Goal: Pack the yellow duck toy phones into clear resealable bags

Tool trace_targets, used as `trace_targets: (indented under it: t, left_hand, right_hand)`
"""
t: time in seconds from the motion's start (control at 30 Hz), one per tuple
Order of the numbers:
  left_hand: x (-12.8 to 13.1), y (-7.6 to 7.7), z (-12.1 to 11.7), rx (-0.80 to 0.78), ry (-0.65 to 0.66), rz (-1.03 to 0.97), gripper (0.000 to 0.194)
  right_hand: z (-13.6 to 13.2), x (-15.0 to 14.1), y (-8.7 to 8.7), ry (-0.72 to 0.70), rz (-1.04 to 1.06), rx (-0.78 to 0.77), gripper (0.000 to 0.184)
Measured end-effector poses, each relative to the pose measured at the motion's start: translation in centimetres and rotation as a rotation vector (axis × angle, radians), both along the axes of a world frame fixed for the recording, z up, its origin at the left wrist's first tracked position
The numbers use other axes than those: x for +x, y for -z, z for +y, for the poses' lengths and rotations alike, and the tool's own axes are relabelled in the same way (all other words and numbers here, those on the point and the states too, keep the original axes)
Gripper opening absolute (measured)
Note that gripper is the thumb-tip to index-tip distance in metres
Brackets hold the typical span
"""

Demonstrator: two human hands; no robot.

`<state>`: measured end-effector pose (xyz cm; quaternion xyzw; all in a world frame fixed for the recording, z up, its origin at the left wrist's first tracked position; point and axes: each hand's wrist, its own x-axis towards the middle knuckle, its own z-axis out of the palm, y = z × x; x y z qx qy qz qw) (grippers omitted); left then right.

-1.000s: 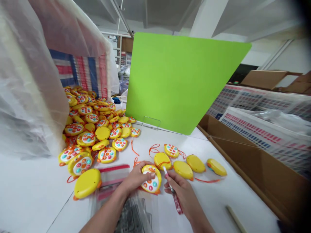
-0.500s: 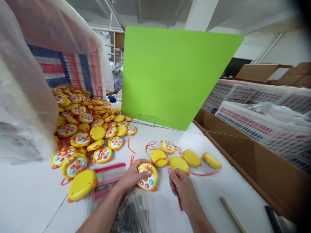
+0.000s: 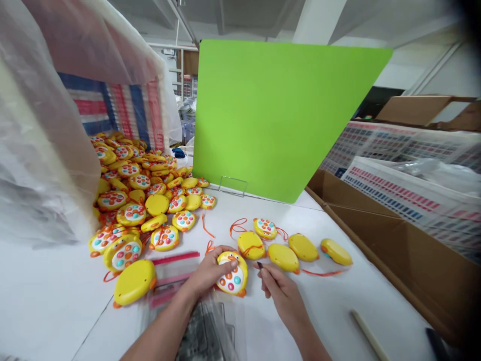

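My left hand (image 3: pixel 211 271) is closed round a yellow duck-shaped toy (image 3: pixel 232 281), its thumb on the front beside the beak. The toy's white belly carries several coloured buttons and faces up. Just right of it, my right hand (image 3: pixel 280 286) pinches a slim tool with a dark tip (image 3: pixel 259 265). The tip points toward the toy, apart from it; the rest of the tool is hidden in the fingers, so its kind is unclear. Behind both hands lie more duck toys, some back side up, such as a yellow one (image 3: pixel 283 257), with orange cords (image 3: pixel 238 226).
A heap of duck toys (image 3: pixel 157 204) spills from a plastic-lined striped bag (image 3: pixel 90 108) at left. A green board (image 3: pixel 278 120) stands behind. Clear plastic bags (image 3: pixel 203 331) lie under my left forearm. At right are an open carton (image 3: pixel 361 225) and a pale stick (image 3: pixel 368 335).
The tool has turned in my right hand: its dark tip now sticks out ahead of the fingers, where a reddish end hung below before. My left hand keeps the toy.
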<state>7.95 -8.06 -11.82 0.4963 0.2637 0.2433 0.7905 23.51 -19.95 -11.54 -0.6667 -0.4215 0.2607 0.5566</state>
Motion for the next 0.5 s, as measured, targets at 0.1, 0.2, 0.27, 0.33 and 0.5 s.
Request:
trace_targets:
  t: [0.1,0.2,0.27,0.33,0.5]
  left_hand:
    - [0.0,-0.2,-0.1,-0.012,-0.012,-0.016,0.057]
    - [0.0,-0.1,-0.1,-0.009,-0.016,-0.019,0.056]
    - [0.0,0.0,-0.1,-0.009,-0.019,-0.017,0.056]
    - [0.0,0.1,0.0,-0.008,-0.012,-0.026,0.056]
    - [-0.1,0.2,0.0,0.048,0.026,-0.023,0.06]
  right_hand:
    - [-0.2,-0.3,0.1,0.05,-0.112,0.005,0.038]
    - [-0.3,-0.7,0.3,0.035,-0.193,-0.019,0.034]
    - [-0.3,-0.9,0.4,0.019,-0.227,-0.032,0.034]
    - [-0.3,-1.1,0.3,0.018,-0.237,-0.033,0.035]
    - [-0.2,-1.6,0.1,0.025,-0.286,0.031,0.034]
